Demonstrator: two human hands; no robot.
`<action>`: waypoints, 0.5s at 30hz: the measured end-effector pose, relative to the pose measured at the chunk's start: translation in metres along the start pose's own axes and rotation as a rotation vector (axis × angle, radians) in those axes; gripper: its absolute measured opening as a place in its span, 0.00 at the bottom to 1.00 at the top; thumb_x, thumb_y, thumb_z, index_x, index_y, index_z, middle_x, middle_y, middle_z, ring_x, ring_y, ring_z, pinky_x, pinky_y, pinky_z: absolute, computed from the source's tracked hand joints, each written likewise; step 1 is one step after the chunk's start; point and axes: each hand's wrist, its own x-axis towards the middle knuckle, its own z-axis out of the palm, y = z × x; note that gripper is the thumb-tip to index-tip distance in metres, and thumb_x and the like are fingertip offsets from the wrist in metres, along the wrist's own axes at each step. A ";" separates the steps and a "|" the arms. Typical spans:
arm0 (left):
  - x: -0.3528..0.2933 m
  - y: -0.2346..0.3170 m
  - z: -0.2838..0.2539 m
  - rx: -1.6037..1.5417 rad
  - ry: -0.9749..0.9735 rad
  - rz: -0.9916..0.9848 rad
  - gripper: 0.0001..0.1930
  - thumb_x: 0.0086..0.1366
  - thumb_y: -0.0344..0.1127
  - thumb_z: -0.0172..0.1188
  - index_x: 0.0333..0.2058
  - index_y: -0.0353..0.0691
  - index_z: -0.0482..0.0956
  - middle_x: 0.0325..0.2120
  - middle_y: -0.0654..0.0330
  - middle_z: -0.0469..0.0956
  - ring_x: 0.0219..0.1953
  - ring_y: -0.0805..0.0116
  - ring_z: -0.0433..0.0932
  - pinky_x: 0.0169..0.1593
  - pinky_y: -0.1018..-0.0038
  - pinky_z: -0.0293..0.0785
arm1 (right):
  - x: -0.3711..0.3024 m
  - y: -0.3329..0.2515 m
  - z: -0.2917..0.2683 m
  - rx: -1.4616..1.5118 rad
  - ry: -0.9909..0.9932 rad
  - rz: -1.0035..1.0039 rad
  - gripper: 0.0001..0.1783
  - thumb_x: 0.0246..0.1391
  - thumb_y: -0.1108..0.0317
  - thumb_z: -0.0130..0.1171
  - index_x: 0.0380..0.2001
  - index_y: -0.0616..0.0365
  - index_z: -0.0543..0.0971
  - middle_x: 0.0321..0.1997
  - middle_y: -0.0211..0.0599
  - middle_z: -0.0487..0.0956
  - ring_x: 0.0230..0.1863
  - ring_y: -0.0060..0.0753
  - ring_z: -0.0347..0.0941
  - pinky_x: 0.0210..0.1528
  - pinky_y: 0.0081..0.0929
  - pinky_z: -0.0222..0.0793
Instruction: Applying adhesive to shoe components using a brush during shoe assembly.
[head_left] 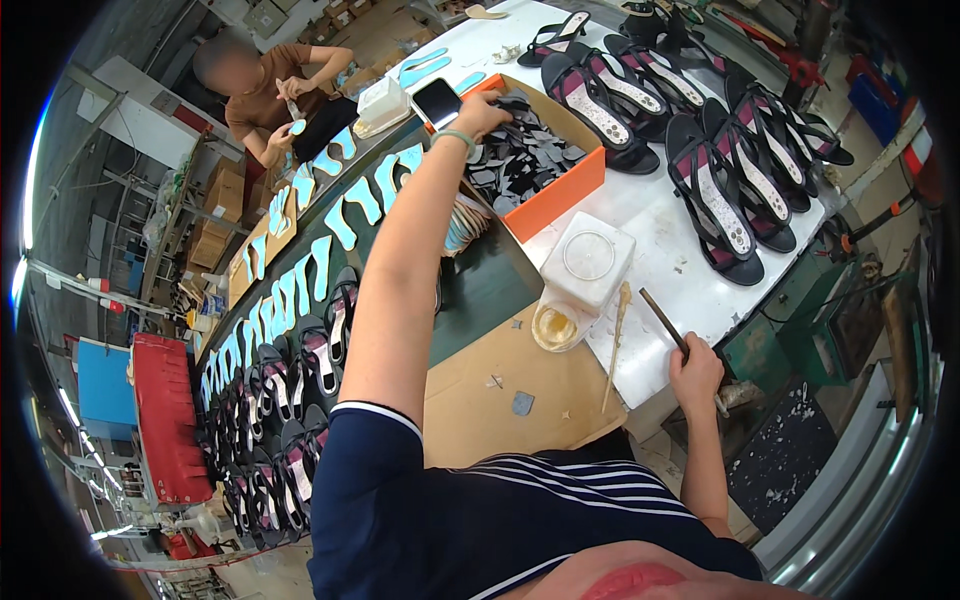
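Note:
My left hand (481, 117), with a pale green bangle at its wrist, reaches over the near rim of an orange cardboard box (556, 192). Its fingers are bent together at the dark grey flat pieces (525, 155) heaped in the box; what they pinch, if anything, is hidden. A phone (436, 103) with a dark screen lies beside this hand. Lower right, my right hand (696, 377) is closed round a thin dark stick (664, 322), which slants up toward the white tabletop. Left of it stands a white plastic container (588, 262) with a yellowish glue-like substance in its front cup (555, 326).
Black strappy sandals (715, 195) stand in rows on the white table (668, 262). A glue-crusted stick (618, 330) lies beside the container. A small grey piece (522, 403) rests on brown cardboard (478, 430). Blue-white insoles (300, 285) and more sandals line the left. A co-worker (270, 95) sits opposite.

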 end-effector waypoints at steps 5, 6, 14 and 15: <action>-0.022 0.042 -0.039 -0.206 -0.054 -0.042 0.18 0.51 0.26 0.64 0.43 0.33 0.78 0.31 0.56 0.80 0.29 0.67 0.80 0.30 0.71 0.77 | 0.001 0.005 -0.001 0.041 0.006 0.013 0.07 0.46 0.64 0.53 0.28 0.56 0.72 0.27 0.45 0.75 0.29 0.57 0.73 0.32 0.51 0.66; -0.039 0.055 -0.048 -0.278 -0.055 -0.017 0.17 0.52 0.25 0.63 0.42 0.32 0.78 0.31 0.57 0.80 0.29 0.67 0.80 0.30 0.71 0.78 | 0.001 0.010 0.002 0.057 0.009 -0.009 0.08 0.47 0.64 0.52 0.28 0.56 0.72 0.27 0.46 0.75 0.29 0.58 0.73 0.32 0.51 0.66; -0.228 0.076 -0.089 -0.239 -0.233 0.068 0.17 0.51 0.16 0.59 0.41 0.37 0.77 0.34 0.63 0.80 0.35 0.76 0.79 0.42 0.80 0.76 | -0.002 0.015 0.000 0.140 0.024 -0.120 0.08 0.49 0.65 0.54 0.26 0.59 0.71 0.25 0.46 0.74 0.27 0.55 0.72 0.29 0.45 0.65; -0.253 0.077 -0.083 -0.152 -0.239 0.087 0.18 0.50 0.16 0.60 0.41 0.38 0.78 0.34 0.65 0.80 0.36 0.78 0.78 0.43 0.80 0.75 | -0.004 0.018 -0.001 0.176 0.024 -0.120 0.08 0.49 0.66 0.54 0.26 0.59 0.71 0.25 0.45 0.73 0.27 0.54 0.71 0.28 0.44 0.64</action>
